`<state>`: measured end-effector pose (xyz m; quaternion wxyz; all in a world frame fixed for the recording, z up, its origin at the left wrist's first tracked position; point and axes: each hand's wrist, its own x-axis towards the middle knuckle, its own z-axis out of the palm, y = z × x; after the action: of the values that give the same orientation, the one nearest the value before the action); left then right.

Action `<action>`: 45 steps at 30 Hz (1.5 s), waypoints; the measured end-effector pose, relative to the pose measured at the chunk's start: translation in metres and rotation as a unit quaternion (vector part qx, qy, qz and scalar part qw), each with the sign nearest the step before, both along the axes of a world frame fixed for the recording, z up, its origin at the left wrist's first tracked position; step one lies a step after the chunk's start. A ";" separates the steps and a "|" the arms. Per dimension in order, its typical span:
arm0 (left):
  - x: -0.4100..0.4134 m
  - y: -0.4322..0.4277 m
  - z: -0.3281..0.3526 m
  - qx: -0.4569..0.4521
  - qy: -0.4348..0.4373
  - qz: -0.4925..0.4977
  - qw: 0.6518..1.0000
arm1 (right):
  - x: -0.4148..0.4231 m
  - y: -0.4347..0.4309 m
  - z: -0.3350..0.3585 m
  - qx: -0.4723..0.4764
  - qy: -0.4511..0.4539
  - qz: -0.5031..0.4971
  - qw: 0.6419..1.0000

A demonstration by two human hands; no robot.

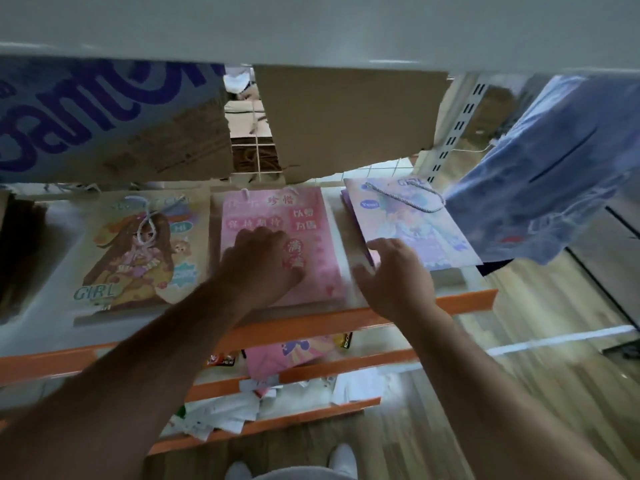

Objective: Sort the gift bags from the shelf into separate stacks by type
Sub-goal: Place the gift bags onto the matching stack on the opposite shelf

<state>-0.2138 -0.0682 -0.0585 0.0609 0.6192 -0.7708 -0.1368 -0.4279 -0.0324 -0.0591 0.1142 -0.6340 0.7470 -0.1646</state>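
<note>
So, pink bag (pixel 277 233): lies flat mid-shelf, directly under the left hand.
Left hand (pixel 263 261): palm down on the pink bag's lower half, fingers close together and pressing flat, no pinch.
Right hand (pixel 394 271): fingers spread, thumb out, over the gap between the pink bag and the lilac bag; fingertips reach the lilac bag's left edge, contact cannot be told.
Lilac bag (pixel 415 220): just right of the pink bag, lying at a slant, more lilac edges showing beneath it.
Tan bag (pixel 138 258): left of the pink bag, apart from both hands, cartoon girl print with the word GIRL.
Blue bag (pixel 554 161): far right, above the shelf end, motion-blurred; what holds it cannot be told.
Hidden: some red characters on the pink bag are covered by the left hand; the shelf's left end is too dark to read; lower shelves are crossed by both forearms.
Materials: bags are flat glossy paper rectangles; twisted cord handle (pixel 431 210) on the lilac bag; shelf (pixel 460 299) has an orange lip; brown cardboard boxes (pixel 346 109) stand behind; floor (pixel 519 306) looks like wood plank.
</note>
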 end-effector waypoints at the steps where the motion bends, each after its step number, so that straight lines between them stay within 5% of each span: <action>1: -0.005 -0.004 -0.003 0.014 -0.013 0.013 1.000 | -0.016 -0.005 0.000 -0.003 0.006 -0.011 1.000; 6: -0.011 -0.036 -0.022 0.085 -0.142 0.093 0.982 | -0.089 -0.044 0.008 0.025 0.084 -0.061 0.994; 9: -0.014 -0.050 -0.022 0.143 -0.092 0.180 0.969 | -0.120 -0.073 0.007 0.118 0.062 -0.094 0.987; 16: -0.009 -0.048 -0.031 0.029 0.003 0.265 0.964 | -0.151 -0.100 -0.010 0.166 -0.021 -0.066 0.984; 19: -0.004 -0.043 -0.039 0.032 0.076 0.340 0.937 | -0.154 -0.098 -0.010 0.159 -0.100 -0.092 0.978; 23: -0.012 -0.032 -0.027 0.046 0.031 0.398 0.916 | -0.159 -0.100 -0.018 0.153 -0.278 -0.145 0.937; 29: -0.007 -0.019 -0.015 -0.016 0.264 0.447 0.855 | -0.172 -0.088 -0.027 0.102 -0.430 -0.166 0.881; 36: 0.010 0.009 0.002 0.008 0.457 0.436 0.775 | -0.140 -0.065 -0.031 0.114 -0.643 -0.192 0.733; 45: 0.093 0.031 0.022 -0.009 0.532 0.448 0.718 | -0.045 -0.041 -0.009 0.125 -0.631 -0.106 0.758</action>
<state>-0.1213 -0.0369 -0.0368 0.5207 0.7171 -0.2447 -0.3935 -0.4729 -0.0732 -0.0680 0.6198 -0.2837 0.5818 -0.4437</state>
